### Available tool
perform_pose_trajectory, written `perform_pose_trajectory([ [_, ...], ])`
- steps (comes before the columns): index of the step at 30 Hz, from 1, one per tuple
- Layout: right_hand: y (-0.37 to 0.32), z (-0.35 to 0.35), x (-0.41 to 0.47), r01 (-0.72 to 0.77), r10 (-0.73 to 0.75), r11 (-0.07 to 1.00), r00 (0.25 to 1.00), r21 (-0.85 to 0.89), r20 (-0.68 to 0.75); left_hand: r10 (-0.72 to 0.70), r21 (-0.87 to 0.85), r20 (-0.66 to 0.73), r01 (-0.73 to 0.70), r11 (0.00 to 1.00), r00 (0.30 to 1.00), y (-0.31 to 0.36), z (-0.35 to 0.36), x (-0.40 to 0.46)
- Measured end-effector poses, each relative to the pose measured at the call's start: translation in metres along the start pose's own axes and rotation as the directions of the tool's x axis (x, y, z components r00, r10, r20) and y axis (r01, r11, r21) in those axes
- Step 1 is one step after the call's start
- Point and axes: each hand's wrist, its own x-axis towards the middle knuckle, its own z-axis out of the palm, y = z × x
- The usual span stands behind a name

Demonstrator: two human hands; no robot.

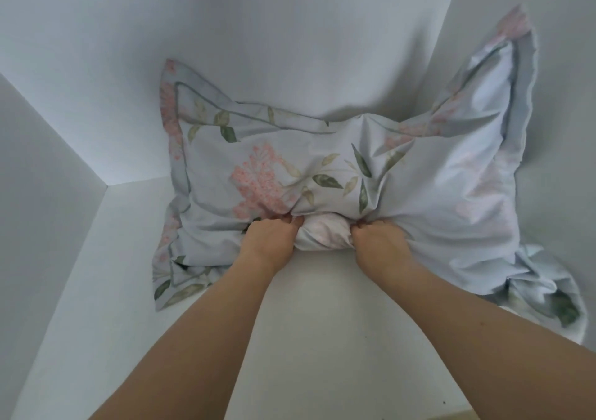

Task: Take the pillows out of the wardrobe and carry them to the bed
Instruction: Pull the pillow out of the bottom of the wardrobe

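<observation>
A: White panels are on every side in the head view: the shelf (pixel 306 339), the back wall (pixel 274 49) and the left side wall (pixel 42 178) of the wardrobe compartment. Is anything else standing inside?

B: Only one pillow (pixel 264 174) can be told for sure. It lies on the shelf and leans against the back wall. Its cover is pale blue cotton with pink flowers and green leaves, and a flat border runs around it. The right corner of the border (pixel 516 32) stands up along the right side wall (pixel 548 113). At the lower right, more of the same fabric (pixel 548 294) is bunched; whether it is a second pillow I cannot tell.

A: Does something stand in the way of the hands?

B: No, the shelf in front of the pillow is bare, and both forearms reach over it from below.

A: How do the hands hold?

B: The left hand (pixel 272 240) is closed, with fingers curled into the front edge of the pillow. The right hand (pixel 380 242) is also closed on the same edge, near the left one. Between them a fold of cloth bulges out. Both palms face down and the wrists are straight.
</observation>
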Motion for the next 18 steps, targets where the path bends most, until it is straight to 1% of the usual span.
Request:
perform_pose_trajectory([
  [2, -0.005, -0.018, -0.008, -0.008, 0.011, 0.998, 0.998, -0.058, 0.057, 0.004, 0.006, 0.015, -0.004, 1.000, 1.000, 0.006, -0.004, -0.013],
  [3, -0.007, -0.027, -0.013, -0.011, 0.025, 0.995, 0.991, -0.102, 0.133, 0.005, 0.006, 0.025, -0.005, 1.000, 1.000, 0.010, -0.005, -0.021],
  [6, -0.009, -0.039, -0.036, 0.021, 0.017, 0.993, 0.950, -0.117, 0.313, 0.006, -0.005, 0.063, -0.006, 1.000, 0.998, 0.022, -0.011, -0.045],
  [7, -0.009, -0.042, -0.044, 0.030, 0.011, 0.993, 0.941, -0.116, 0.338, 0.003, -0.006, 0.075, -0.003, 1.000, 0.997, 0.026, -0.014, -0.055],
  [10, -0.015, -0.057, -0.071, 0.045, 0.002, 0.992, 0.922, -0.114, 0.386, -0.014, -0.009, 0.146, 0.015, 1.000, 0.989, 0.042, -0.027, -0.090],
  [13, -0.016, -0.081, -0.088, 0.070, -0.022, 0.993, 0.904, -0.095, 0.427, -0.036, 0.006, 0.264, 0.036, 0.999, 0.964, 0.050, -0.055, -0.115],
  [15, -0.015, -0.117, -0.087, 0.054, -0.014, 0.995, 0.905, -0.083, 0.424, -0.065, 0.008, 0.308, 0.066, 0.998, 0.949, 0.044, -0.091, -0.120],
  [18, -0.006, -0.202, -0.071, 0.011, -0.001, 1.000, 0.933, -0.025, 0.360, -0.132, -0.058, 0.273, 0.153, 0.987, 0.953, 0.021, -0.178, -0.119],
])
